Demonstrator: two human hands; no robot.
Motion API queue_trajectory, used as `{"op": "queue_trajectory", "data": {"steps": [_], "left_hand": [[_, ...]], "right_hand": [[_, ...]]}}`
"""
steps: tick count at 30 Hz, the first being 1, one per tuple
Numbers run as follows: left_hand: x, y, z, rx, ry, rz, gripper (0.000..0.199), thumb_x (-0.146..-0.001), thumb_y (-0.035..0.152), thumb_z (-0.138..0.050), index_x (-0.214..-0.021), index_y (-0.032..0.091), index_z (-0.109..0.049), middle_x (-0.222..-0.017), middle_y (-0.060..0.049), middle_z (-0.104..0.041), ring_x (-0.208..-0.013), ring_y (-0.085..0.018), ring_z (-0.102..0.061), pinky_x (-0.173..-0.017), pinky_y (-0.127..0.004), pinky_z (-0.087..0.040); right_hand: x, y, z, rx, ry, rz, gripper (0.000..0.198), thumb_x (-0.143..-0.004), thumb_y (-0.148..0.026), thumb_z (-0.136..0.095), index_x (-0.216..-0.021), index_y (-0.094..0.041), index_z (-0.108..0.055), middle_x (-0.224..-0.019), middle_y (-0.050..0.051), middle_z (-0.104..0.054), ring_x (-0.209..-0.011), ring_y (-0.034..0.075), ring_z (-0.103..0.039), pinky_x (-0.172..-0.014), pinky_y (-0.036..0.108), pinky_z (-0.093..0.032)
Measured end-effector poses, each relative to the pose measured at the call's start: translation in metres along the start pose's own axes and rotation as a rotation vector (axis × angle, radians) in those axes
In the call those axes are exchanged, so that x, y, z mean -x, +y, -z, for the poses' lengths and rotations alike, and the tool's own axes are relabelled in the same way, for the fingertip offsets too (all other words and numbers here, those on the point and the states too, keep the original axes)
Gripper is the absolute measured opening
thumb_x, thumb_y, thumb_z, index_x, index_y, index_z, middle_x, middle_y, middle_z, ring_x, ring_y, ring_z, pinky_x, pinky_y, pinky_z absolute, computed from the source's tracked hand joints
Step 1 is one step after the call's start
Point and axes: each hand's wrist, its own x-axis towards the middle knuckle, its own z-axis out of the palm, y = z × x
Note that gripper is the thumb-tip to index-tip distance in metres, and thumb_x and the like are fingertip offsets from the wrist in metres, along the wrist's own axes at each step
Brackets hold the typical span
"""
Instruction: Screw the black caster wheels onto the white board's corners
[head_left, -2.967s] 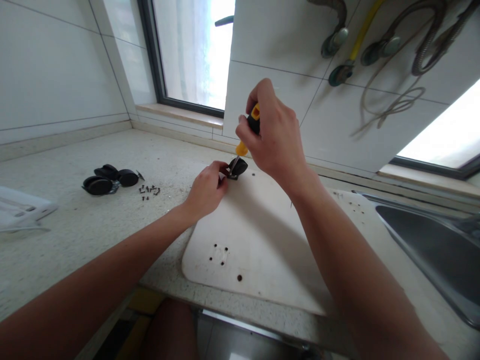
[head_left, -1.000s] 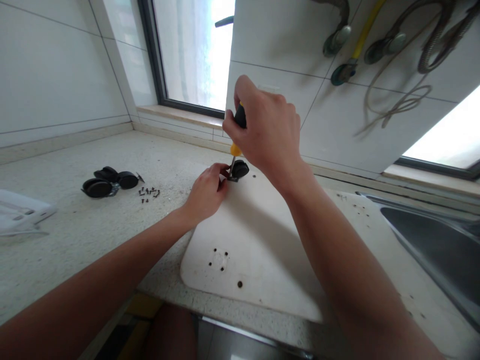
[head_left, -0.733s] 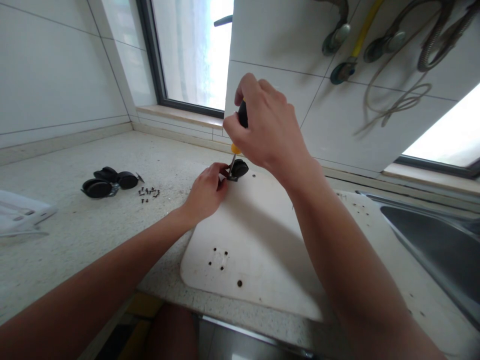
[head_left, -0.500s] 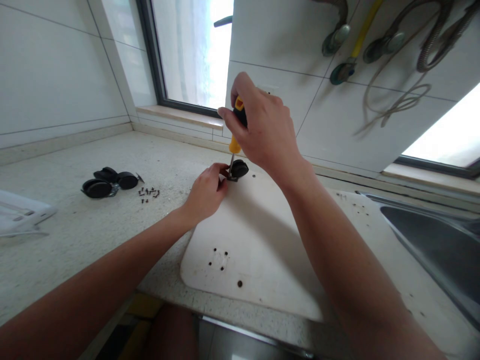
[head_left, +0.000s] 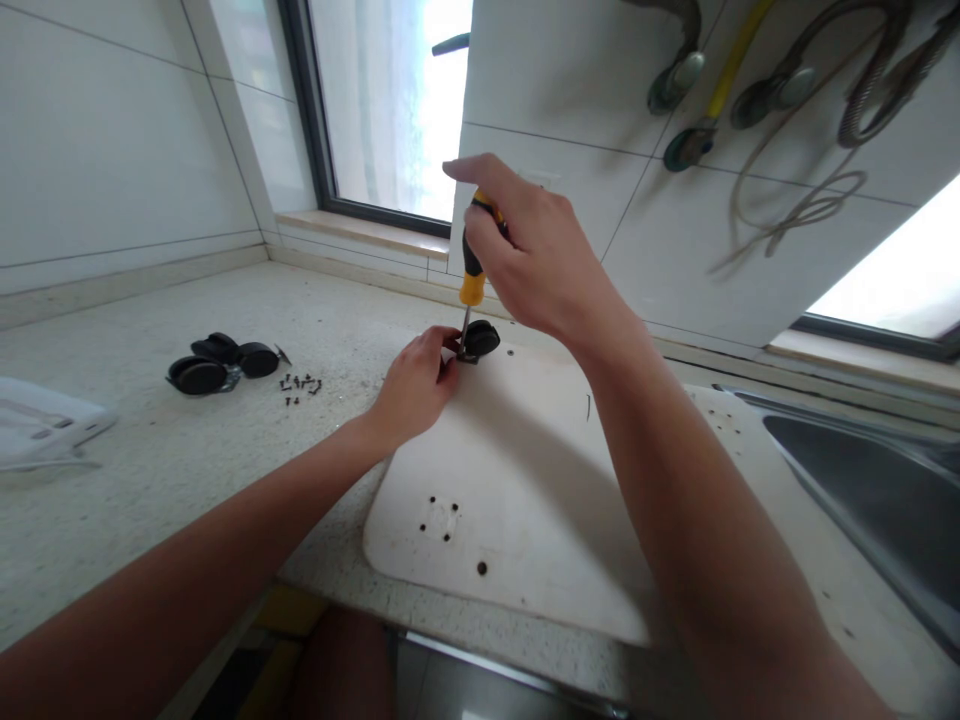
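A yellow and black screwdriver (head_left: 472, 270) stands nearly upright in my right hand (head_left: 529, 250), its handle between thumb and palm while the index finger sticks out to the left. The shaft's lower end meets the mounting plate of a black caster wheel (head_left: 481, 338) at the far edge of a white board (head_left: 517, 480). My left hand (head_left: 420, 385) is closed at the plate's left side, fingertips beside the shaft; they hide part of the plate. Groups of screw holes mark the board's corners.
Several black casters (head_left: 217, 365) lie on the speckled counter (head_left: 247, 450) at left, with loose screws (head_left: 300, 385) beside them. A white plastic piece (head_left: 45, 425) sits at the left edge. A metal sink (head_left: 862, 490) is at right; hoses (head_left: 862, 110) hang on the tiled wall.
My right hand has turned on the screwdriver handle; its index finger now stretches out, up and to the left. My left hand and the caster stay in place.
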Motion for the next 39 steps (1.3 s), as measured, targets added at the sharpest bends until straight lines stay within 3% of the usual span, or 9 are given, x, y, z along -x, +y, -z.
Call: {"op": "queue_trajectory", "data": {"steps": [4, 9, 13, 18, 22, 27, 32, 36, 39], "left_hand": [[0.000, 0.001, 0.001, -0.012, 0.004, -0.002, 0.037, -0.093, 0.004, -0.059, -0.125, 0.020, -0.063, -0.115, -0.010, -0.080, -0.104, -0.028, -0.076, -0.098, -0.045, -0.060], [0.000, 0.001, 0.000, -0.020, 0.002, -0.013, 0.039, -0.091, 0.003, -0.058, -0.127, 0.019, -0.064, -0.116, -0.011, -0.079, -0.102, -0.027, -0.075, -0.097, -0.044, -0.060], [0.000, 0.001, 0.000, -0.051, 0.004, -0.006, 0.038, -0.092, 0.007, -0.062, -0.128, 0.018, -0.065, -0.115, -0.011, -0.078, -0.098, -0.027, -0.075, -0.094, -0.043, -0.060], [0.001, 0.002, 0.001, -0.084, -0.007, -0.017, 0.036, -0.092, 0.013, -0.066, -0.128, 0.019, -0.065, -0.118, -0.011, -0.076, -0.098, -0.027, -0.074, -0.092, -0.042, -0.060], [0.002, 0.004, 0.001, -0.086, 0.011, -0.025, 0.035, -0.094, 0.019, -0.071, -0.128, 0.018, -0.064, -0.122, -0.012, -0.075, -0.101, -0.028, -0.074, -0.095, -0.044, -0.060], [0.003, 0.002, 0.000, -0.100, 0.018, -0.034, 0.036, -0.094, 0.022, -0.074, -0.128, 0.019, -0.062, -0.123, -0.012, -0.074, -0.104, -0.028, -0.074, -0.095, -0.043, -0.059], [0.004, 0.014, 0.006, -0.332, 0.058, 0.015, 0.029, -0.100, 0.033, -0.071, -0.122, 0.017, -0.062, -0.118, -0.014, -0.076, -0.104, -0.031, -0.076, -0.083, -0.041, -0.058], [0.017, 0.048, 0.008, -0.543, -0.139, -0.091, 0.024, -0.109, 0.036, -0.054, -0.114, 0.018, -0.069, -0.104, -0.014, -0.080, -0.089, -0.033, -0.079, -0.068, -0.039, -0.053], [0.032, 0.077, 0.000, -0.536, -0.340, -0.193, 0.036, -0.112, 0.042, -0.047, -0.107, 0.019, -0.074, -0.095, -0.013, -0.081, -0.083, -0.034, -0.081, -0.062, -0.039, -0.050]], "right_hand": [[0.000, -0.002, -0.002, 0.085, 0.076, -0.012, 0.025, -0.111, -0.053, -0.051, -0.108, -0.031, -0.061, -0.101, 0.005, -0.074, -0.087, 0.025, -0.062, -0.071, 0.036, -0.037], [-0.001, 0.000, -0.001, 0.021, 0.031, 0.008, 0.019, -0.113, -0.043, -0.049, -0.115, -0.033, -0.065, -0.108, 0.004, -0.076, -0.092, 0.025, -0.066, -0.072, 0.035, -0.037], [0.000, -0.002, 0.000, 0.141, 0.090, 0.007, 0.035, -0.112, -0.056, -0.051, -0.113, -0.027, -0.071, -0.107, 0.006, -0.075, -0.091, 0.025, -0.063, -0.071, 0.037, -0.035], [0.001, -0.005, 0.007, 0.046, -0.034, 0.069, 0.032, -0.115, -0.049, -0.046, -0.127, -0.031, -0.070, -0.111, 0.005, -0.077, -0.100, 0.024, -0.066, -0.078, 0.036, -0.042], [0.001, -0.005, 0.009, 0.205, 0.057, 0.079, 0.043, -0.112, -0.063, -0.050, -0.111, -0.027, -0.075, -0.110, 0.009, -0.076, -0.103, 0.027, -0.063, -0.077, 0.039, -0.042], [0.002, -0.008, 0.013, 0.121, -0.041, 0.109, 0.033, -0.115, -0.049, -0.047, -0.124, -0.029, -0.072, -0.114, 0.009, -0.076, -0.106, 0.029, -0.065, -0.078, 0.038, -0.044], [0.005, -0.007, 0.011, 0.165, 0.036, 0.078, 0.036, -0.112, -0.057, -0.053, -0.116, -0.027, -0.073, -0.104, 0.011, -0.073, -0.104, 0.029, -0.064, -0.082, 0.039, -0.046], [0.007, -0.006, 0.013, 0.080, -0.064, 0.116, 0.034, -0.114, -0.040, -0.048, -0.136, -0.025, -0.069, -0.115, 0.011, -0.074, -0.105, 0.027, -0.066, -0.086, 0.039, -0.048], [0.008, -0.006, 0.014, 0.091, -0.080, 0.086, 0.034, -0.113, -0.043, -0.052, -0.133, -0.024, -0.071, -0.107, 0.009, -0.074, -0.096, 0.026, -0.066, -0.088, 0.040, -0.048]]}}
